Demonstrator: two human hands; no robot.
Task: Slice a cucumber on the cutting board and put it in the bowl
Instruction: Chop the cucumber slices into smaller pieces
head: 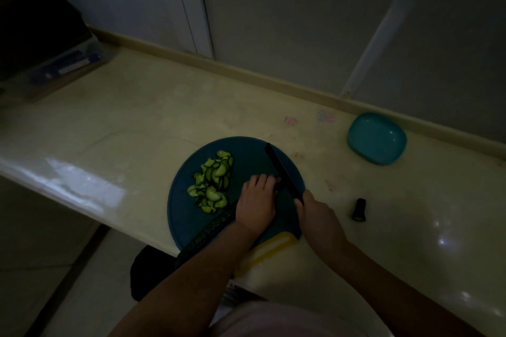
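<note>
Nearest, two hands are working over one round blue cutting board [189, 216], its yellow handle lying at the near edge of the counter [137, 117]. The right hand [317, 213] is wrapping its fingers round one black knife [282, 169]. The left hand [257, 197] is curling fingers down beside the blade; whatever lies beneath is hiding, so I cannot tell its grip. One heap of cucumber slices [212, 180] is lying board-left; one cucumber stub [359, 209] is resting on open counter; one teal bowl [376, 138] is sitting farther right.

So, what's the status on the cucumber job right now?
Right hand grips black knife; left hand curled at blade, grasp hidden. Green cucumber slices piled on round blue cutting board. Teal bowl empty, path clear.
</note>
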